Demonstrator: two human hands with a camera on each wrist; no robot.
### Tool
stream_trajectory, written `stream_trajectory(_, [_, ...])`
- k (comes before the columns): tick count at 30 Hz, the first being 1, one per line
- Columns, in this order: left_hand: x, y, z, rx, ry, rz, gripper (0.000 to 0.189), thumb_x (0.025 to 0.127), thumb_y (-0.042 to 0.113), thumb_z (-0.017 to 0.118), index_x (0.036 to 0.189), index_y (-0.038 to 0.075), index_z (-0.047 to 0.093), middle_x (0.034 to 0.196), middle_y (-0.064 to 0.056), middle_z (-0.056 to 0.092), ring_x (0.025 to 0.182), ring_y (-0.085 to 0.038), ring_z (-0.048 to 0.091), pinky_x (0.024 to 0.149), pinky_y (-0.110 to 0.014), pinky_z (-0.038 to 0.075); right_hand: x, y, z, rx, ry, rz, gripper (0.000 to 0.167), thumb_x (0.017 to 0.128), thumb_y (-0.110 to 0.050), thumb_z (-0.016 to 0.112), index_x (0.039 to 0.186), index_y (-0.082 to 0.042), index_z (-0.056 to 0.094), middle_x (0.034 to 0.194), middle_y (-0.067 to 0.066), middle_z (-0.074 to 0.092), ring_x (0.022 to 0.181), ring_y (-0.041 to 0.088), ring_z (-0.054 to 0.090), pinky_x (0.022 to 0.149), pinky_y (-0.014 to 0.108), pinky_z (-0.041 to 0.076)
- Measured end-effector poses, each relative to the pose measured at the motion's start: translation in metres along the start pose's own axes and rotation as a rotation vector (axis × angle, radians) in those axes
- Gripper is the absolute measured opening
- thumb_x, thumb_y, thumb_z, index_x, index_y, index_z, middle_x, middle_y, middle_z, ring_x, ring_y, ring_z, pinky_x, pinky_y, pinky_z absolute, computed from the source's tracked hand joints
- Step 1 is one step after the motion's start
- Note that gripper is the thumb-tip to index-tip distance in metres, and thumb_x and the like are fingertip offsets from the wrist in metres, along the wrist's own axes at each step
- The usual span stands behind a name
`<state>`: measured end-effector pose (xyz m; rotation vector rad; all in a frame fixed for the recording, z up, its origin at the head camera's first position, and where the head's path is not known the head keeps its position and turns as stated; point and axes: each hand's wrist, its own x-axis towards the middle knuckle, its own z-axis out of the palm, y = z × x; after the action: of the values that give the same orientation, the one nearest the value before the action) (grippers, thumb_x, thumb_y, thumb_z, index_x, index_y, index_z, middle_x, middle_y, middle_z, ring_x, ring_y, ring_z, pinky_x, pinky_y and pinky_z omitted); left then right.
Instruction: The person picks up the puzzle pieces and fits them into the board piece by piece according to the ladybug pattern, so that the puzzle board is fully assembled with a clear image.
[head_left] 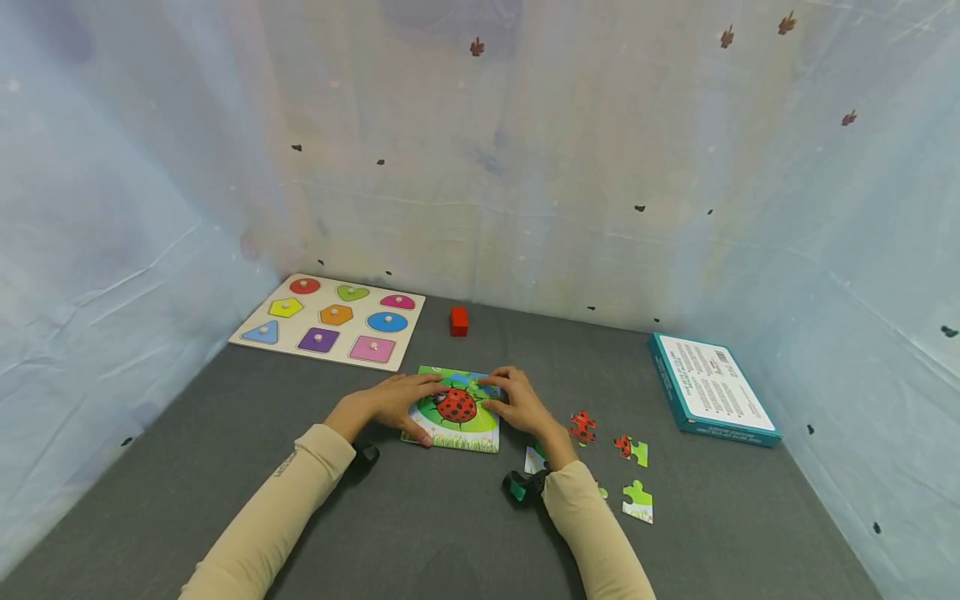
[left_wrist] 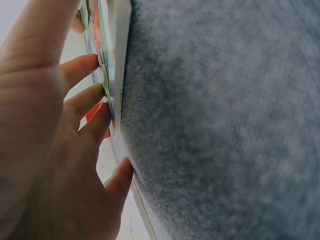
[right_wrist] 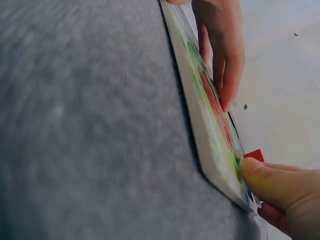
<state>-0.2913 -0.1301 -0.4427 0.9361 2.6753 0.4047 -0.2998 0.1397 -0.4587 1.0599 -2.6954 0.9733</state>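
Note:
A flat ladybug picture board (head_left: 456,407), apparently a jigsaw puzzle, lies on the grey table between both hands. My left hand (head_left: 390,406) reaches over its left side, fingertips on the picture and thumb by the lower left edge. In the left wrist view, its fingers (left_wrist: 82,70) are spread along the board's face. My right hand (head_left: 521,406) is at the upper right part, with thumb and fingertips touching the surface. The right wrist view shows the right thumb (right_wrist: 275,182) on the picture. Whether a separate piece lies beneath those fingertips is unclear.
Several loose puzzle pieces (head_left: 638,502) lie around the right forearm, which partly covers some. A wooden shape board (head_left: 352,364) with knobbed pieces is at the back left. A red block (head_left: 459,322) stands behind the ladybug picture. A teal-edged box (head_left: 716,387) lies at the right.

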Motion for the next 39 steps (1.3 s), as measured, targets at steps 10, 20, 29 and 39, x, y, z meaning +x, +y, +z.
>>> stream_trajectory(10, [0.003, 0.005, -0.001, 0.033, 0.013, 0.020, 0.093, 0.070, 0.059, 0.071, 0.145, 0.019, 0.034, 0.151, -0.010, 0.026, 0.138, -0.033, 0.023, 0.108, -0.055, 0.019, 0.001, 0.002, 0.005, -0.040, 0.023, 0.041, 0.038, 0.087, -0.014, 0.066, 0.123, -0.004, 0.060, 0.123, 0.016, 0.049, 0.115, 0.035, 0.042, 0.091, 0.051, 0.037])
stream_trajectory(20, [0.007, 0.018, -0.004, 0.085, 0.052, 0.023, 0.090, 0.071, 0.063, 0.068, 0.144, 0.022, 0.036, 0.142, -0.009, 0.038, 0.129, -0.032, 0.036, 0.100, -0.054, 0.034, 0.000, 0.006, 0.007, -0.043, 0.019, 0.038, 0.037, 0.086, -0.017, 0.067, 0.121, -0.007, 0.061, 0.124, 0.015, 0.049, 0.116, 0.036, 0.041, 0.093, 0.054, 0.034])
stream_trajectory(29, [0.016, 0.035, -0.001, 0.271, 0.063, -0.055, 0.092, 0.064, 0.080, 0.056, 0.143, 0.040, 0.034, 0.141, -0.013, 0.034, 0.124, -0.033, 0.034, 0.088, -0.060, 0.038, 0.001, 0.004, 0.008, -0.029, -0.002, 0.041, 0.038, 0.088, -0.019, 0.064, 0.124, -0.007, 0.059, 0.125, 0.017, 0.046, 0.114, 0.035, 0.039, 0.093, 0.054, 0.033])
stream_trajectory(39, [0.017, 0.035, 0.003, 0.278, 0.059, -0.072, 0.099, 0.059, 0.081, 0.058, 0.145, 0.039, 0.030, 0.145, -0.015, 0.027, 0.132, -0.035, 0.028, 0.098, -0.063, 0.028, 0.000, -0.006, -0.002, -0.155, -0.109, -0.014, 0.048, 0.088, -0.023, 0.064, 0.130, -0.004, 0.053, 0.130, 0.018, 0.047, 0.119, 0.035, 0.043, 0.097, 0.053, 0.035])
